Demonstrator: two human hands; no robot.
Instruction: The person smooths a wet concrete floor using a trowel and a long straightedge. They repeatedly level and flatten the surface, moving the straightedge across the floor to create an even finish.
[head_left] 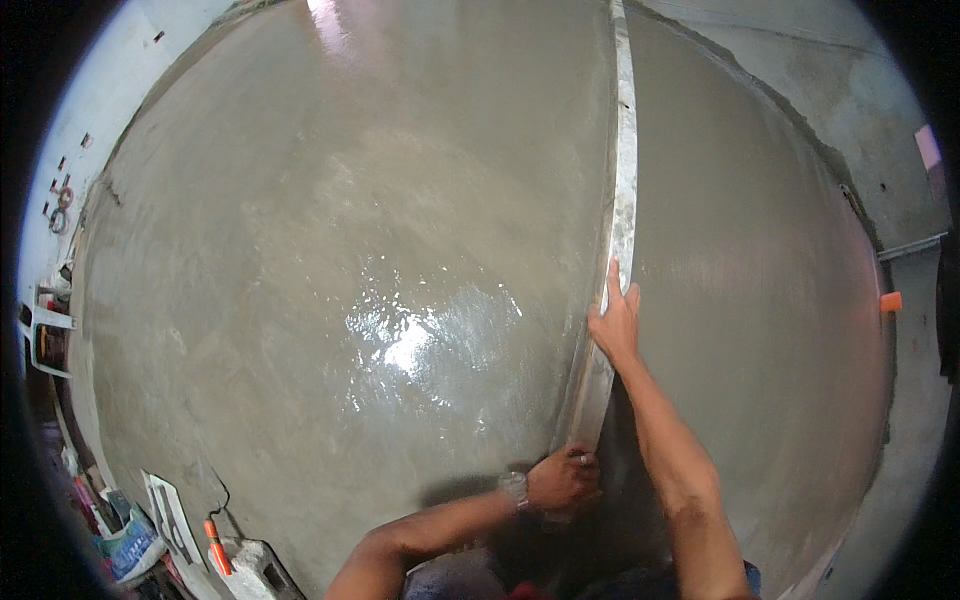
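Observation:
A long, narrow metal straightedge (pixel 624 190) lies across a smooth, wet grey cement surface (pixel 300 220), running from the top of the view down towards me. My left hand (pixel 562 481), with a watch and a ring, is closed around its near end. Farther up the bar, my right hand (pixel 618 325) grips its edges, with the index finger stretched along it. Left of the bar the cement shines with wet glare; to the right it looks smooth and more matt.
At the lower left lie an orange-handled trowel (pixel 217 547), a flat float (pixel 174 515) and a pale container-like thing (pixel 257 572). A white chair (pixel 48 335) stands at the far left. Rough grey concrete (pixel 820 80) borders the right side, with a small orange object (pixel 890 301) at the edge.

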